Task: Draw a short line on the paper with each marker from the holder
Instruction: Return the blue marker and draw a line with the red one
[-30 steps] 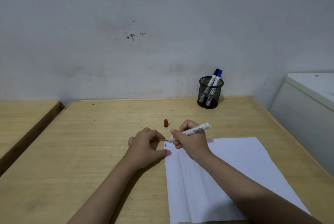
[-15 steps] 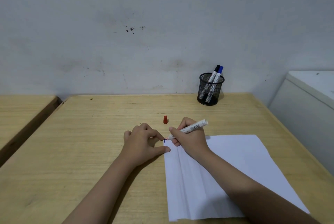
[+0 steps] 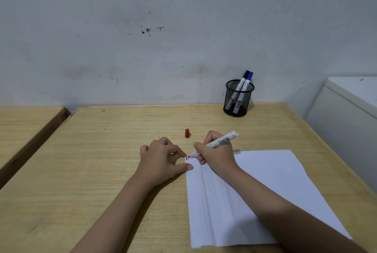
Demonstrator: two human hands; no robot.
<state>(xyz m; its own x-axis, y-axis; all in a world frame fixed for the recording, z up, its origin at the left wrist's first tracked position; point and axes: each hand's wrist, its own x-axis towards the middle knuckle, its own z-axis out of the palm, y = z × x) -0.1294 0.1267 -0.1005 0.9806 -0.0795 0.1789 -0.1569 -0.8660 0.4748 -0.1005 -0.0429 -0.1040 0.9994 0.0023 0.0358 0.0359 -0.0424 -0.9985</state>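
While right hand (image 3: 216,156) grips marker (image 3: 222,140) tip-down at paper (image 3: 265,181) far-left corner, left hand (image 3: 161,158) loosely curled, thumb pressing paper edge, cap (image 3: 187,133) beyond.

The wall (image 3: 183,38) is pale grey and dirty, with a few small dark spots (image 3: 148,30) on it. A light wooden table (image 3: 102,160) stands against it. Another wooden table (image 3: 24,122) is just beside it on the left. A white cabinet (image 3: 346,113) stands on the right.

Red cap (image 3: 187,133), white paper (image 3: 255,191), black mesh holder (image 3: 238,99), wood-grain table (image 3: 91,160).
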